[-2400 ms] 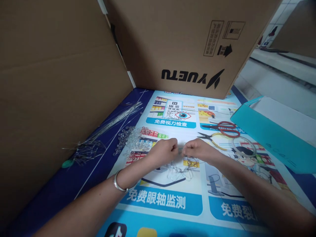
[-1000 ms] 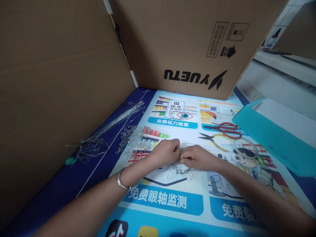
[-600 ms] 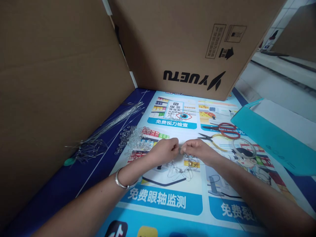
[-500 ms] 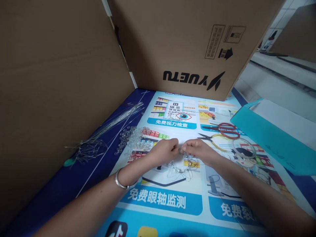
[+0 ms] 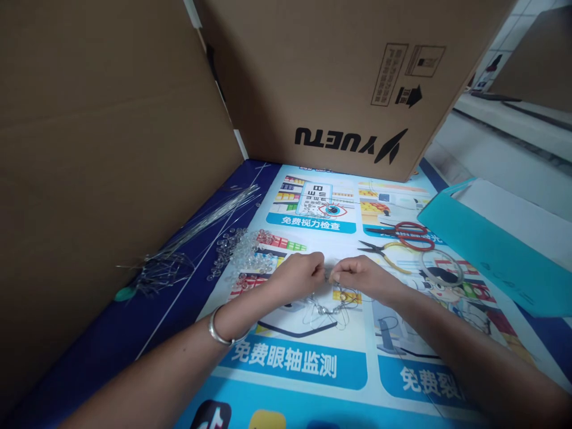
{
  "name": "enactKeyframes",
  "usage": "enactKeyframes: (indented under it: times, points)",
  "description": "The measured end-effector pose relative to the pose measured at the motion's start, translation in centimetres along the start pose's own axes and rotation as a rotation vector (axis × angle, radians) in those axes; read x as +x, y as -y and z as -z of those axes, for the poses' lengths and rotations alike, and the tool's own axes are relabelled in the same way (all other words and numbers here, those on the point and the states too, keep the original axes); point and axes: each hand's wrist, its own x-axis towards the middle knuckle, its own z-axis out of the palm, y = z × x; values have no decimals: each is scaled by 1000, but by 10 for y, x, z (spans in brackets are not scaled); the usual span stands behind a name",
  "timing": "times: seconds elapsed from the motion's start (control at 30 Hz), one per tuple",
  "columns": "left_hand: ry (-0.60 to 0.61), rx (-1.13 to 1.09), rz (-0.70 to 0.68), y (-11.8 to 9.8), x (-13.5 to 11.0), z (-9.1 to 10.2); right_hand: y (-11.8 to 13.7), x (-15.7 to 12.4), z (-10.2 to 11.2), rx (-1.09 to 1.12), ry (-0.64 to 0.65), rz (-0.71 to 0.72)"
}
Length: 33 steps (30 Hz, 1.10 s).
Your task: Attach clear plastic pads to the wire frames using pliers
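- Beaded wire piece (image 5: pixel 328 308): it hangs just below your two hands, its top pinched between them.
- Your left hand (image 5: pixel 298 275) and right hand (image 5: pixel 360 277): both are clenched on the wire, fingertips nearly touching.
- Loose clear beads (image 5: pixel 241 253): left of your left hand.
- Pliers (image 5: pixel 388 252) and scissors (image 5: pixel 409 232): beyond your right hand.

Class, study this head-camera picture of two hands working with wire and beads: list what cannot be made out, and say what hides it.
- Head view: what the left hand and right hand pinch between them; fingertips cover it, too small.
- The tangled thin wire piece with clear beads: its shape is too fine to trace.
- The teal flat folder: cut off by the right edge.
- The brown cardboard box printed YUETU: its top is cut off.
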Motion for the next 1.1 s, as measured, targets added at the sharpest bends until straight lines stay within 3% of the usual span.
enactKeyframes:
  times: [0.33, 0.53, 0.67, 0.87, 1.1]
  points:
    - [-22, 10, -17, 0, -1, -2, 1, -2, -2, -271, 84, 49]
    - [-3, 18, -29, 0, -1, 0, 14, -8, -10, -885, 148, 388]
    - [-19, 18, -63, -3, -1, 2, 19, -14, -11, -1127, 166, 415]
    - [-38, 17, -97, -5, -2, 2, 14, -19, -11, -1221, 148, 409]
    - [-49, 17, -106, -3, -2, 1, 14, -18, -11, -1168, 138, 396]
